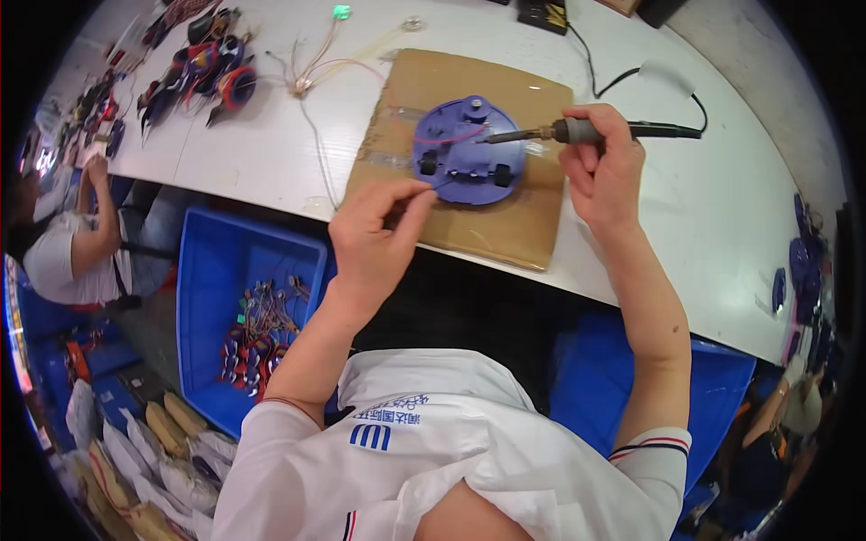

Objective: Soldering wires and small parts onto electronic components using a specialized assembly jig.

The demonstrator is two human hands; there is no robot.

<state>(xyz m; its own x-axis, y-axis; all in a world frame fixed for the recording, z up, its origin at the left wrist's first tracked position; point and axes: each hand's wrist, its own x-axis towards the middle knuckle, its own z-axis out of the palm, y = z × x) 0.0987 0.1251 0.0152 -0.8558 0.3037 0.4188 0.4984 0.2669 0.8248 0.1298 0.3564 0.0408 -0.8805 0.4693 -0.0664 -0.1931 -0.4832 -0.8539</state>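
Observation:
A soldering iron (577,132) with a dark grip is held in my right hand (606,167), and its tip points left over a round purple plastic part (467,153). The tip looks close to the middle of this part; contact is unclear. On the part sit small black pieces and a thin pink-red wire (448,140). My left hand (379,225) is at the part's lower left edge, thumb and index finger closed in a pinch. What they hold, if anything, is too small to make out. Under the part lies a flat sheet of brown cardboard (505,239).
Colourful wired parts (207,72) lie at the table's far left, near loose wires (307,81). The iron's cord runs toward a black box (543,13). Below stand a blue bin (203,298) with wired parts and another blue bin (722,361). Another person (86,234) works at left.

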